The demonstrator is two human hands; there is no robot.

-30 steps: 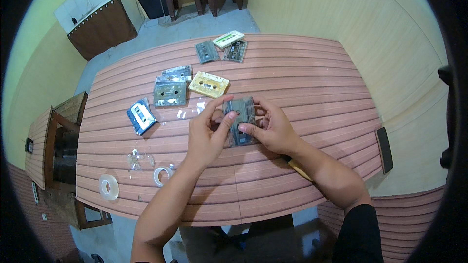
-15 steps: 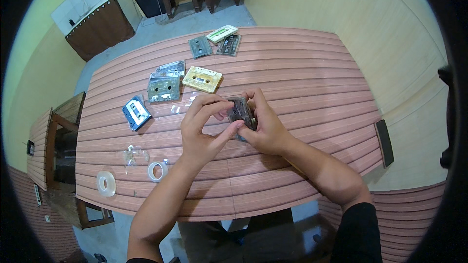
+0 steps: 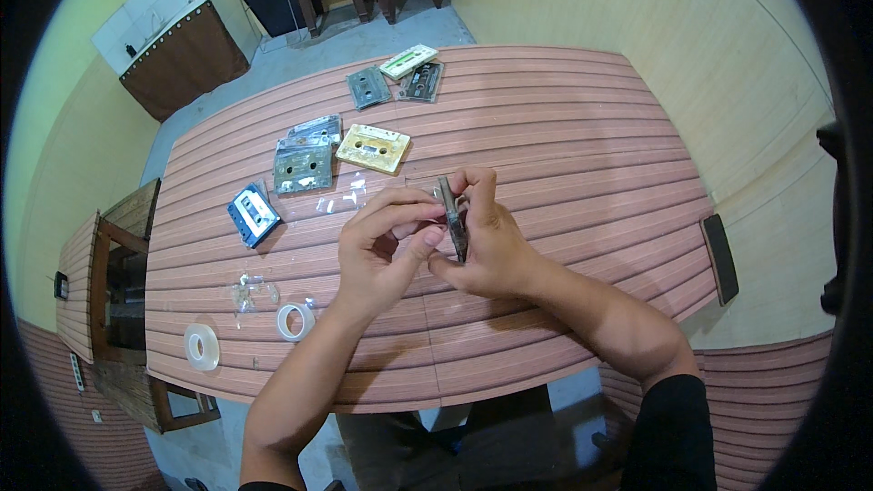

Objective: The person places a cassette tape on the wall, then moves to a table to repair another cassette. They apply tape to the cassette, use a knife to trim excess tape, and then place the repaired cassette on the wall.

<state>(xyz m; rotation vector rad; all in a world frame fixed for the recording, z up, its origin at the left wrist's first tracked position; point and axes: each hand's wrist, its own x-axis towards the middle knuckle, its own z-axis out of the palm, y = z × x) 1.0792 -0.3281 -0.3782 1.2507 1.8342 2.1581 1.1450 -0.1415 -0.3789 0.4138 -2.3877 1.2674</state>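
Note:
A dark, see-through cassette tape [image 3: 452, 218] is held up above the middle of the table, its thin edge toward me. My right hand [image 3: 498, 244] grips it from the right, fingers at its far end and thumb side at its near end. My left hand [image 3: 375, 245] is curled in a loose pinch beside the cassette's left face, with index fingertip and thumb close against it. Whatever may be between those fingertips is too small to make out. Beyond my left hand, clear strips of tape [image 3: 353, 191] lie on the table [image 3: 564, 182].
Left of centre lie a yellowed cassette [image 3: 374, 147], grey cassettes [image 3: 303, 168] and a blue-and-white one [image 3: 254, 215]. Farther back is another group with a white-and-green cassette [image 3: 408, 62]. Two clear tape rolls [image 3: 202, 347] [image 3: 296, 321] and crumpled clear film [image 3: 250, 294] are near left.
My right hand has turned the cassette from its broad face to edge-on. My left fingertips have stayed close beside it. The view has shifted slightly.

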